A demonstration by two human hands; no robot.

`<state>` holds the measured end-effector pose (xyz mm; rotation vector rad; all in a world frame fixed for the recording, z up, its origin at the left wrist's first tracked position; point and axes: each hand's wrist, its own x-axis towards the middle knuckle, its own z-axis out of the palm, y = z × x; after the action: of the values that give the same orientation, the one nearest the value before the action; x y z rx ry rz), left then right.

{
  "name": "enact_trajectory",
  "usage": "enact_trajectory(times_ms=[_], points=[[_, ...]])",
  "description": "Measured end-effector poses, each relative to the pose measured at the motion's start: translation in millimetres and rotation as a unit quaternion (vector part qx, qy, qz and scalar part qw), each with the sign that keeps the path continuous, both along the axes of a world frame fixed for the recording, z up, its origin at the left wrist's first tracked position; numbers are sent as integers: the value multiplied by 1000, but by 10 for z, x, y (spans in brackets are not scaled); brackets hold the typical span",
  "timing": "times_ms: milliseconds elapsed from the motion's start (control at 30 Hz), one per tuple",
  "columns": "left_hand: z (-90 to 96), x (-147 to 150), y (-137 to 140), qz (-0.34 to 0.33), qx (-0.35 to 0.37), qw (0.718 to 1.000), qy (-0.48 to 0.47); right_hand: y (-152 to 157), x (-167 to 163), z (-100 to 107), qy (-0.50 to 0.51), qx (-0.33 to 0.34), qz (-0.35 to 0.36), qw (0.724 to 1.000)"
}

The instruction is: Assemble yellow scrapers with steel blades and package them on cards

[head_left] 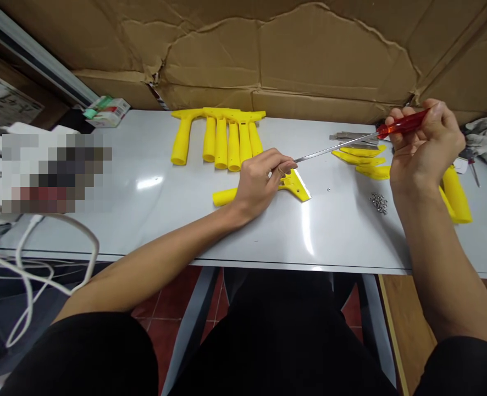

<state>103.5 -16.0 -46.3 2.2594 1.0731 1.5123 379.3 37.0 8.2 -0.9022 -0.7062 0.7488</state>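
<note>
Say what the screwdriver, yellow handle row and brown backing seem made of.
Screwdriver: grip apparently glossy red plastic, bright highlights, perhaps translucent; shaft probably metal, silvery, shiny.
Yellow handle row: likely moulded plastic, smooth, uniformly coloured.
Brown backing: apparently cardboard, matte, creased, torn.

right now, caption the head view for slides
Right hand holds a red-handled screwdriver, its metal shaft reaching the left hand on a yellow plastic scraper.

Scraper (296,187) partly behind left hand (260,180)

White label (4,102) on brown box (25,80), writing not clearly legible
</note>
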Motion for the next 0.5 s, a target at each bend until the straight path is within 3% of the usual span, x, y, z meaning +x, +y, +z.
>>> enact_trajectory(times_ms=[133,333,500], points=[[1,-23,-19,36,13,998,44,-20,28,-28,-36,52,19,998],[36,-36,-25,80,-1,997,15,-209,-96,4,-161,137,181,961],[107,-77,32,81,46,994,54,-207,-175,-8,-154,149,112,970]])
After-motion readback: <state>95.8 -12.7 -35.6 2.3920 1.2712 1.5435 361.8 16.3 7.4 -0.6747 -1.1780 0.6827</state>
